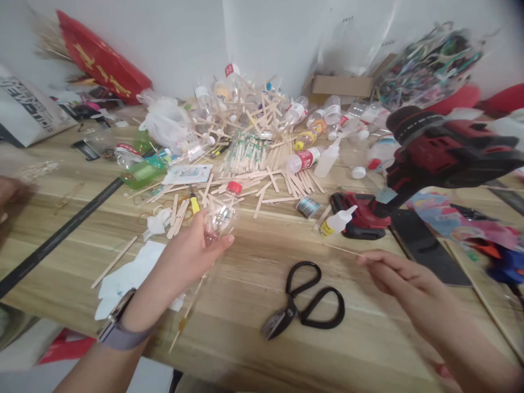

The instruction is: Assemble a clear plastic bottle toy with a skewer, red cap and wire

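Note:
My left hand (200, 248) is closed around a small clear plastic bottle (223, 218) with a red cap, held above the table. Below that hand a thin wooden stick (184, 322) with a yellowish band slants down; whether it is joined to the bottle I cannot tell. On the right, my right hand (401, 278) pinches a thin wooden skewer (341, 249) that points left. Black-handled scissors (291, 308) lie between my hands, blades toward the lower left. Just beyond the skewer are a small glue bottle (339, 221) and a spool of thread (308, 207).
A red and black cordless drill (442, 153) stands at the right, beside a dark phone (426, 245). Popsicle sticks (249, 153) and several plastic bottles (305, 159) are heaped at the back. White tissue (131, 270) lies by my left wrist. Another person's hand (10, 194) blurs at the left edge.

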{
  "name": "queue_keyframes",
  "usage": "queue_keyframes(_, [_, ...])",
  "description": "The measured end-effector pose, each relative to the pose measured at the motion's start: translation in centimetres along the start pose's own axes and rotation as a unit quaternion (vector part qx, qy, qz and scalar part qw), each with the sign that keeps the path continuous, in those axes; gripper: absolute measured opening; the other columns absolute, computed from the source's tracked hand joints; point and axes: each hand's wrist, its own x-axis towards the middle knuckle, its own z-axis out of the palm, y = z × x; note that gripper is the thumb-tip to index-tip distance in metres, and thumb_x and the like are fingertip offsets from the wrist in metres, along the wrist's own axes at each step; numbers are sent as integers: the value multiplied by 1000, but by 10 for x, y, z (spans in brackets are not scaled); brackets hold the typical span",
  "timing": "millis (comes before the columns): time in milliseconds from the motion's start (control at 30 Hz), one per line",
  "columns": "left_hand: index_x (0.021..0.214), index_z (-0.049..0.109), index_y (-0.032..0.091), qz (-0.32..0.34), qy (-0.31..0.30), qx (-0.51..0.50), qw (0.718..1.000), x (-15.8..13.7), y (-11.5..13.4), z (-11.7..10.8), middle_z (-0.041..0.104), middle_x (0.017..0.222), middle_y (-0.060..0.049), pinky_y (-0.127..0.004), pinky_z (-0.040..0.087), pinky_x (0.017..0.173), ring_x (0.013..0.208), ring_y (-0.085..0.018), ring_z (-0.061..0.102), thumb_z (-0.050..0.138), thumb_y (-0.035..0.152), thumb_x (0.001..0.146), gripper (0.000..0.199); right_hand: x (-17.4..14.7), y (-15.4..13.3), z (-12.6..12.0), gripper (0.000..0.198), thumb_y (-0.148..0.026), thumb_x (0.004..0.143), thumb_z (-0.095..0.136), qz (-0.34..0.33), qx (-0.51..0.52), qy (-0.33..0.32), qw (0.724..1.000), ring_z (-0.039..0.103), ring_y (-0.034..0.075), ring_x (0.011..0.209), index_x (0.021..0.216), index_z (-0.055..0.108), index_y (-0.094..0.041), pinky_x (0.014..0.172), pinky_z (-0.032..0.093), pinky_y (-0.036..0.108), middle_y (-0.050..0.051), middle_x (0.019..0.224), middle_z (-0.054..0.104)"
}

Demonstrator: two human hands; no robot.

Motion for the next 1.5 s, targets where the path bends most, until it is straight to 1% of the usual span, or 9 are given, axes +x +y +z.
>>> queue_keyframes(233, [136,37,15,21,-10,17,1000,2,3,6,67,93,-6,-36,46,71,85,-28,66,49,55,84,67,5,25,-31,38,-57,76,53,80,-65,124,987,50,20,53,92,66,-25,46,37,31,2,59,54])
queue_keyframes(400, [143,31,15,20,-40,53,998,-2,15,9,68,96,-8,-36,47,71,87,-28,66,51,53,83,74,1,-10,-15,63,-53,72,60,-76,-166,124,975,60,17,56,125,56,-20,54,52,37,18,126,56])
queue_keyframes(500, [143,30,15,46,-39,79,995,-7,23,13,69,99,-10,-36,47,73,90,-29,66,50,50,85,71,-1,-44,16,53,-47,82,55,-161,-94,19,982,55,14,51,128,56,-20,55,51,35,11,98,65])
queue_keyframes(600, [143,30,14,72,-32,96,992,-12,29,18,69,103,-12,-38,48,75,92,-30,66,51,49,85,71,7,-71,53,57,-41,85,57,-79,79,-164,980,50,13,46,136,48,-20,48,47,31,3,75,65])
queue_keyframes(700, [144,28,12,82,-31,104,991,-16,32,21,68,107,-15,-40,48,77,95,-32,66,51,48,85,73,18,-83,81,62,-41,77,68,35,282,-262,922,58,12,57,133,48,-26,54,51,30,6,105,64])
queue_keyframes(833, [145,28,11,80,-24,108,991,-17,31,18,67,111,-16,-41,48,78,98,-33,65,50,46,86,72,21,-75,91,46,-47,78,68,84,347,-323,877,42,6,46,112,61,-17,45,35,20,-6,61,50])
queue_keyframes(1000, [143,29,12,48,-11,103,994,-12,25,12,69,104,-12,-40,48,76,95,-32,66,51,47,86,70,13,-54,73,41,-52,86,57,30,293,-238,926,18,7,45,100,65,-14,43,13,22,-11,50,23])
queue_keyframes(1200, [140,33,12,21,-12,116,993,-6,22,7,69,105,-13,-38,48,72,92,-32,67,49,46,86,66,-4,-36,46,50,-60,85,55,22,217,-173,960,24,10,48,107,69,-16,46,15,24,-7,54,26])
queue_keyframes(1500, [132,40,13,11,-12,122,992,-4,19,4,69,99,-11,-36,46,70,90,-31,68,48,46,87,56,-18,-18,24,39,-59,73,70,71,271,-56,958,34,12,48,87,75,-23,46,30,26,-3,52,38])
